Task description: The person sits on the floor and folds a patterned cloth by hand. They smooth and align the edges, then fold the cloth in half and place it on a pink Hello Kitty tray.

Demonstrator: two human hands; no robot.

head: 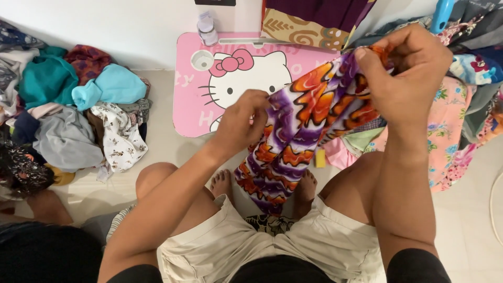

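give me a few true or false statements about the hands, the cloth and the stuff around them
1. Both hands grip the same purple and orange cloth. True: the left hand pinches one edge and the right hand pinches the top.
2. The cloth lies flat on the floor. False: it is held up and hangs down between the knees.
3. A pink lap table with a cartoon cat lies on the floor past the cloth. True.
4. The clothes pile on the left is neatly folded. False: it is a loose, crumpled heap.
5. The person wears long dark trousers. False: the light shorts leave the knees bare.
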